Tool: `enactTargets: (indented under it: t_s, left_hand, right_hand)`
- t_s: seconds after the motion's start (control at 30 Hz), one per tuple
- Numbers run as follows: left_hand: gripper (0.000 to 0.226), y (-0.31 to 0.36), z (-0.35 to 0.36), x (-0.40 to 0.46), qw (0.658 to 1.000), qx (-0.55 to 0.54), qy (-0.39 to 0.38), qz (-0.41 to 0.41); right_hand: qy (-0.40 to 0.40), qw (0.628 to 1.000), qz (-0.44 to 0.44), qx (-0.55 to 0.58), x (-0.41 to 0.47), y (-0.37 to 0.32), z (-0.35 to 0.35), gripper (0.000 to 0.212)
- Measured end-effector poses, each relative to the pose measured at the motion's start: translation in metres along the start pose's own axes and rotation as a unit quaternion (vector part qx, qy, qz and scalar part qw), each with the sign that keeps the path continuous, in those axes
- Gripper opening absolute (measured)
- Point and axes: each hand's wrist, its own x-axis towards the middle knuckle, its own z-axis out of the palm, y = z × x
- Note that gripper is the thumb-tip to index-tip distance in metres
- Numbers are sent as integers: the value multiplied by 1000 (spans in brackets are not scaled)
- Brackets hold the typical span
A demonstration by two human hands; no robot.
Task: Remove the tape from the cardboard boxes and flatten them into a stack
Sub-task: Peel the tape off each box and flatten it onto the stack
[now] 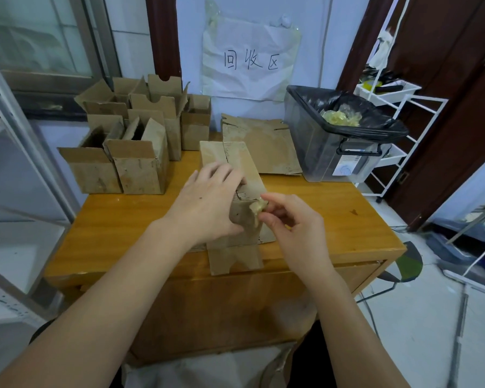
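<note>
While left hand (pixel 207 203) presses the box (pixel 235 175) flat, right hand (pixel 289 222) pinches the tape wad (pixel 259 206). Bin (pixel 345 135) sits at the table's far right corner, nearer the right hand.

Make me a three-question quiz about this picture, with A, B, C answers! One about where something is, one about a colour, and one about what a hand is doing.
1. Where is the bin standing?
A. at the table's far right corner
B. on the floor by the door
C. on top of the upright boxes

2. What colour is the bag lining the bin?
A. white
B. black
C. blue

3. What is the right hand doing?
A. lying flat on the table
B. pinching a wad of tape
C. holding a pen

Answers:
1. A, it stands on the wooden table at its far right corner, beside the flattened cardboard.
2. B, the liner draped over the rim is black.
3. B, its fingers pinch a crumpled yellowish wad of tape at the box that the left hand holds down.
</note>
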Motion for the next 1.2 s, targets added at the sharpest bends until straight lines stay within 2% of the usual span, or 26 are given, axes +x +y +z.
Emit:
enactTargets:
  t_s: [0.1, 0.37, 0.63, 0.77, 0.87, 0.97, 1.1, 1.2]
  left_hand:
    - [88, -3, 4, -2, 1000, -17, 15, -12]
    - [85, -5, 7, 0, 1000, -15, 23, -12]
    - [88, -5, 7, -1, 1000, -16, 23, -8]
    - [88, -4, 7, -1, 1000, -7, 20, -6]
    - [90, -6, 5, 0, 1000, 0, 13, -3]
    - [90, -11, 4, -1, 1000, 5, 7, 9]
    - [90, -16, 3, 1, 1000, 0, -9, 20]
    - [92, -25, 0, 1, 1000, -3, -21, 18]
  right_hand:
    - [-14, 999, 33, 3, 4, -1, 8, 32]
    - [62, 995, 49, 55, 1, -1, 20, 29]
    - [39, 997, 6, 67, -5, 2, 20, 45]
    - [78, 996, -9, 39, -2, -3, 28, 32]
    - [123, 991, 11, 51, 1, -8, 33, 18]
    - [153, 988, 14, 33, 2, -6, 24, 13]
    - [142, 990, -18, -16, -2, -2, 13, 20]
    - [179, 983, 24, -42, -1, 2, -9, 34]
